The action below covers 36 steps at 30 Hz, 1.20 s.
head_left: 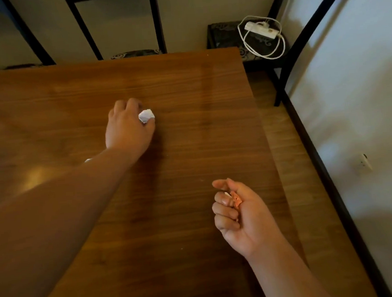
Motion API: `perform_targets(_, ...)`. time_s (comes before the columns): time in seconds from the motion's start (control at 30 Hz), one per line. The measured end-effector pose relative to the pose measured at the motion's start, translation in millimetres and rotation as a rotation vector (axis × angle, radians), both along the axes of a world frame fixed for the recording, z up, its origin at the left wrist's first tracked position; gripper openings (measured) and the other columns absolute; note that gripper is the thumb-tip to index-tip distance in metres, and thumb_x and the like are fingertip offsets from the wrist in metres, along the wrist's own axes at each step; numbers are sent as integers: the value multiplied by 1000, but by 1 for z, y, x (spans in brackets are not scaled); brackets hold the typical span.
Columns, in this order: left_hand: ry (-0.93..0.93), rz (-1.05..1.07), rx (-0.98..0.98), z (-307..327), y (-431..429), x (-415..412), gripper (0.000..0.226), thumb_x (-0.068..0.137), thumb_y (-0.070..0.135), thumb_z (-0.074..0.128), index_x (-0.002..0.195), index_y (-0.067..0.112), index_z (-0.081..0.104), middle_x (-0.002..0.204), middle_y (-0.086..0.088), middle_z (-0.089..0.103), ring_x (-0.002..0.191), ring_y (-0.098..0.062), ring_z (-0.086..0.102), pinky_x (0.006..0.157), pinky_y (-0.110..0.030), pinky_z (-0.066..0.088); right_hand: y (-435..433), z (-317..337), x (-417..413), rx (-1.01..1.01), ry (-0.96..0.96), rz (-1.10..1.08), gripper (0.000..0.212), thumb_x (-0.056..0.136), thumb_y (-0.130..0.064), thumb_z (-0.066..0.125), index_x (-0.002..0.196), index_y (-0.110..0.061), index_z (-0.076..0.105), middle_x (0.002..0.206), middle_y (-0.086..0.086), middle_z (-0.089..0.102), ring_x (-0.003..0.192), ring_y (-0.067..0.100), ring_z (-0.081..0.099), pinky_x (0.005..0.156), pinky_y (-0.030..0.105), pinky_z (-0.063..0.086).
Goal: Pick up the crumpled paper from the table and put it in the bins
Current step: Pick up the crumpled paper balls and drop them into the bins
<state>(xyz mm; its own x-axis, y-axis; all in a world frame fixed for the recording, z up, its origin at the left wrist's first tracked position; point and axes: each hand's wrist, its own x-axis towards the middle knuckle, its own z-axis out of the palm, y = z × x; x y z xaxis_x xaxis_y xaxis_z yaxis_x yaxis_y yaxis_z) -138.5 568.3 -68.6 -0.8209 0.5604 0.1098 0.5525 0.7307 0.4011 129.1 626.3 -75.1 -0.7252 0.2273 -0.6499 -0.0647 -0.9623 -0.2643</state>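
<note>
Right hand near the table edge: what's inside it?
The right hand holds a small crumpled orange paper, a white bit beside it; curled fingers cover the rest.

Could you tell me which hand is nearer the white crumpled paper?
Left. The left hand grips the white crumpled paper; the right hand is apart to its right, holding orange paper.

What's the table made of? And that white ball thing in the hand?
The table looks like wood or a wood-look veneer, brown with a smooth, slightly glossy finish: grain lines run across it and light reflects off it. The white ball looks like crumpled paper, matte with sharp creases, gripped by the left hand.
</note>
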Motion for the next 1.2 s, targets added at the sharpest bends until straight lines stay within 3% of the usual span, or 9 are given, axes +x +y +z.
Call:
perform_targets(0.17, 45, -151, -369, -4, 20, -10, 47, 96, 40, 48, 136, 14, 44, 138, -17, 47, 127, -39, 43, 100, -52, 45, 5, -4, 7, 78, -30, -14, 31, 92, -23, 46, 75, -5, 65, 68, 7, 55, 50, 13, 48, 33, 22, 32)
perform_targets(0.33, 112, -222, -271, -12, 8, 7, 29, 99, 27, 43, 118, 8, 52, 116, -18, 55, 107, -35, 53, 88, -47, 50, 4, 1, 21, 99, -73, -26, 29, 89, -17, 45, 70, -5, 63, 66, 8, 55, 49, 14, 47, 33, 23, 32)
perform_targets(0.43, 58, -222, -226, -12, -13, 38, 22, 96, 37, 46, 95, 17, 56, 97, -7, 59, 80, -19, 56, 66, -35, 49, -3, 5, 28, 53, -118, -32, 17, 85, -5, 43, 76, -6, 57, 66, 9, 55, 47, 14, 46, 33, 21, 32)
perform_targets(0.5, -123, -198, -226, -5, -33, 67, 27, 93, 50, 47, 78, 28, 56, 76, 2, 61, 60, -10, 56, 51, -26, 42, -13, 6, 35, 41, -134, -30, 14, 87, -3, 47, 83, -6, 59, 67, 9, 57, 47, 12, 48, 33, 20, 34)
perform_targets(0.6, -604, -130, 23, 15, -85, 125, 49, 84, 71, 42, 68, 31, 64, 52, 7, 60, 44, -4, 55, 45, -21, 40, -40, 8, 44, 50, -147, -27, 15, 92, -17, 57, 88, -5, 65, 69, 7, 59, 49, 10, 51, 35, 19, 37)
perform_targets(0.67, -1011, -35, 239, 30, -126, 162, 71, 79, 80, 33, 62, 19, 65, 53, 3, 58, 47, -10, 54, 46, -24, 42, -62, 10, 51, 21, -160, -44, 22, 93, -25, 58, 84, -6, 66, 69, 7, 60, 49, 11, 53, 34, 19, 38)
perform_targets(0.8, -1633, 338, 583, 38, -217, 214, 67, 82, 70, 41, 66, 9, 64, 61, -9, 59, 51, -17, 55, 39, -26, 40, -118, 27, 70, -10, -224, -31, 27, 94, -26, 55, 80, -6, 67, 71, 8, 63, 56, 14, 60, 38, 21, 44)
perform_targets(0.97, -1923, 480, 717, 56, -330, 256, 40, 83, 50, 59, 70, 13, 66, 71, -6, 61, 57, -16, 62, 39, -24, 48, -203, 63, 103, -16, -328, -23, 20, 91, -16, 51, 82, -4, 63, 68, 10, 63, 56, 18, 61, 40, 22, 45)
perform_targets(1.2, -1930, 488, 741, 103, -457, 305, 31, 81, 43, 62, 70, 14, 66, 71, -4, 63, 59, -15, 62, 43, -25, 50, -321, 116, 161, 7, -361, 100, 24, 94, -19, 51, 81, -3, 64, 68, 10, 63, 56, 17, 61, 41, 22, 49)
